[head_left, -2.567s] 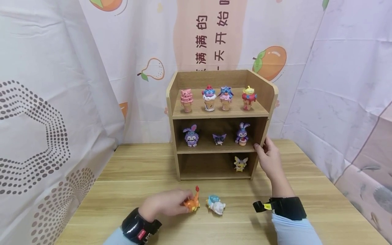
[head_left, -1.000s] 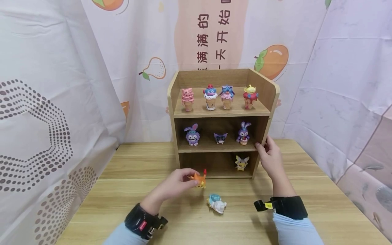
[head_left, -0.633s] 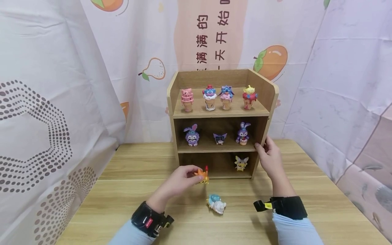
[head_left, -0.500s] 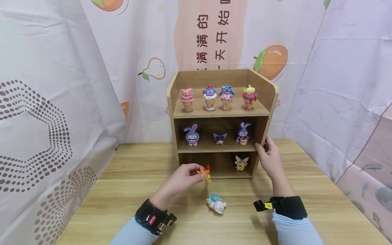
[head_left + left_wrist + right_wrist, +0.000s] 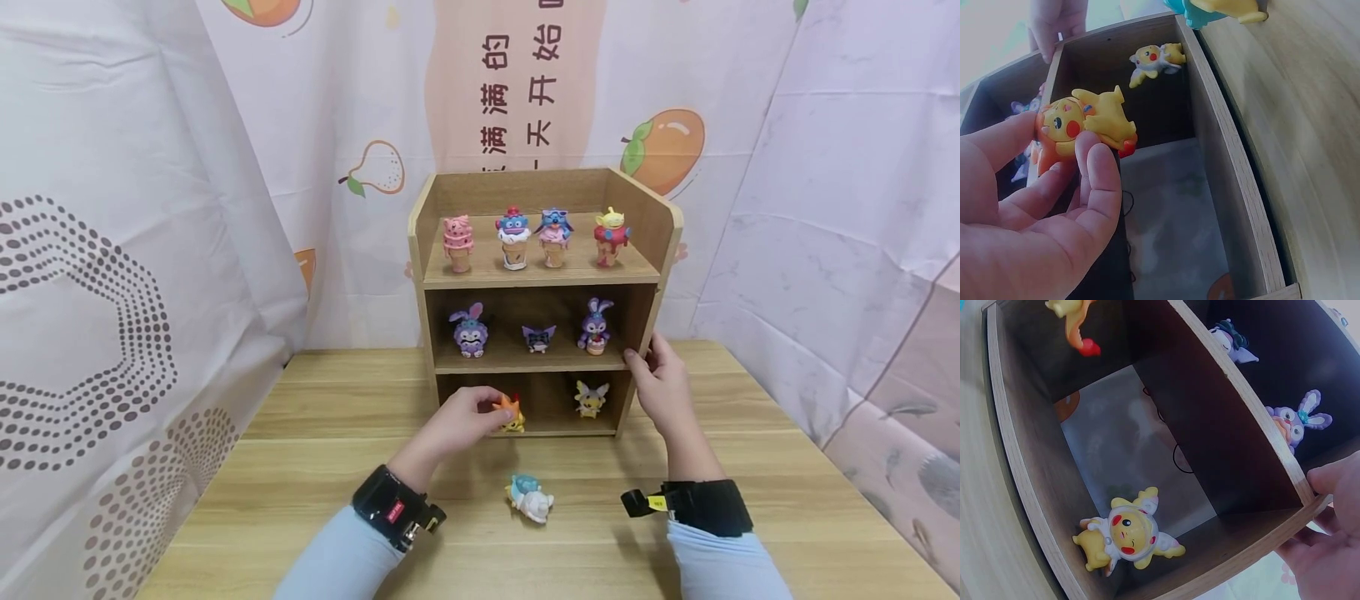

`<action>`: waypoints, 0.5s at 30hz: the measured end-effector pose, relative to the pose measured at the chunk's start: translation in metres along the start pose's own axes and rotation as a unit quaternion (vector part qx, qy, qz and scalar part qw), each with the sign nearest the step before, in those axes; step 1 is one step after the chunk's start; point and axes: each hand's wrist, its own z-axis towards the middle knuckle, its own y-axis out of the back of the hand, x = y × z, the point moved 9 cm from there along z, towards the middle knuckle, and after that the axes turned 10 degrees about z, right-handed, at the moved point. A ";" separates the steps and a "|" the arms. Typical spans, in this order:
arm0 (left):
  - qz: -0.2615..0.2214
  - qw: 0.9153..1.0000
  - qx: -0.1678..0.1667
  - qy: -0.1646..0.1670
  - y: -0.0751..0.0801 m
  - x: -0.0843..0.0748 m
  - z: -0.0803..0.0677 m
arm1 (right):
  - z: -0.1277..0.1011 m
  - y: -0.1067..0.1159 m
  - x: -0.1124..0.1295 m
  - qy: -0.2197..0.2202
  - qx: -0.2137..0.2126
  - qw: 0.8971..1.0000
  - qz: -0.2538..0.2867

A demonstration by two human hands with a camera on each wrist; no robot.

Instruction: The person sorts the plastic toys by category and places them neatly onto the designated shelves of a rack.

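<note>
My left hand (image 5: 463, 421) pinches a small yellow Pikachu figurine (image 5: 1100, 122) in an orange costume, its red tail tip showing. The thumb and fingers hold it at the front of the wooden shelf's (image 5: 540, 284) bottom compartment, left of the middle. At the right end of that compartment stands another Pikachu figurine (image 5: 1132, 532) in a white costume. My right hand (image 5: 662, 387) grips the shelf's right side panel at the height of the middle board, thumb in front. On the table before the shelf lies a white and turquoise figurine (image 5: 531, 500).
The top level bears several ice-cream-cone figurines (image 5: 513, 242). Two purple rabbit figurines (image 5: 470, 333) stand on the middle level with a small dark-purple figurine (image 5: 537, 339) between them. The wooden table (image 5: 322, 467) reaches back to a printed curtain (image 5: 360, 250).
My left hand has lifted the orange-costumed Pikachu figurine from the table and carried it forward and right to the bottom compartment. My right hand has stayed on the shelf's side.
</note>
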 end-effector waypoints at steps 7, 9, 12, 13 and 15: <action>-0.008 1.000 0.003 0.018 -0.008 0.001 0.013 | 0.000 0.000 -0.001 0.000 0.006 1.000 0.005; -0.008 1.000 0.000 0.023 -0.010 0.003 0.017 | 0.000 0.000 -0.001 0.000 0.007 1.000 0.006; -0.005 1.000 -0.004 0.029 -0.014 0.005 0.024 | 0.000 0.000 -0.001 -0.001 0.005 1.000 0.004; -0.006 0.999 -0.005 0.033 -0.015 0.006 0.026 | 0.000 0.000 -0.001 -0.002 0.004 1.000 0.002; -0.014 0.999 -0.005 0.039 -0.019 0.007 0.030 | 0.001 0.000 -0.002 -0.004 0.003 1.000 0.000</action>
